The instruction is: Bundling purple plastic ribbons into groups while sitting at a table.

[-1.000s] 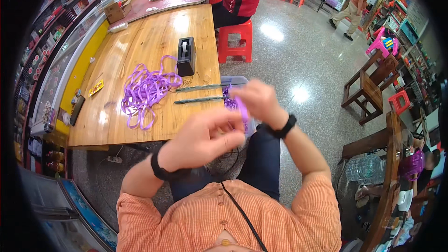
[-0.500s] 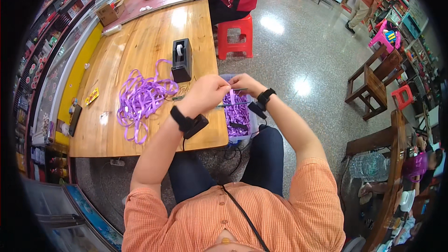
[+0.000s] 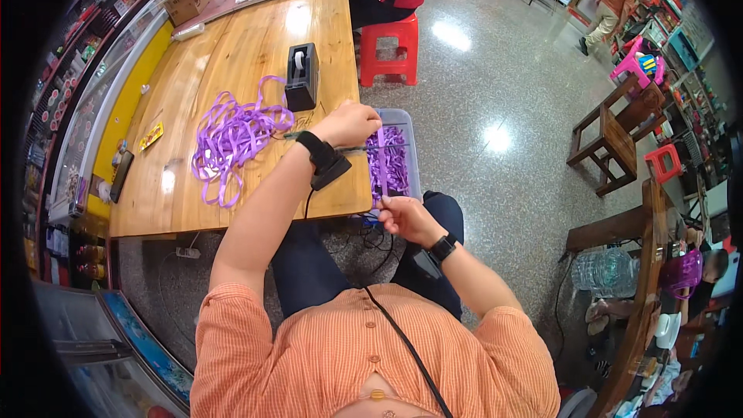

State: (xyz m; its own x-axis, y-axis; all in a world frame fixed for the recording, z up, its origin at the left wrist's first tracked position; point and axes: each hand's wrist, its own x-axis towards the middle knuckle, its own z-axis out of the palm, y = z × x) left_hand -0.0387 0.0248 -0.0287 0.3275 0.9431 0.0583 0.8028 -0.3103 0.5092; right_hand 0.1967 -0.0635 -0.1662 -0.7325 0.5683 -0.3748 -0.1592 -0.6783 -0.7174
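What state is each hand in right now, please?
Left hand: closed, holding the purple ribbon strip at its far part.
Right hand: closed, pinching the same strip nearer the body.

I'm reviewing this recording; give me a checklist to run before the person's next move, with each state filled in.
1. Right hand grip on the purple strip: ok, fingers pinch its lower end.
2. Left hand grip: cannot tell, fingertips are at the strip's upper end but contact is unclear.
3. Strip straight: ok, it runs straight between the hands.
4. Ribbon pile untangled: not ok, it lies in a heap of loops on the table.
5. Tape dispenser apart from the left hand: ok, it stands beyond it.
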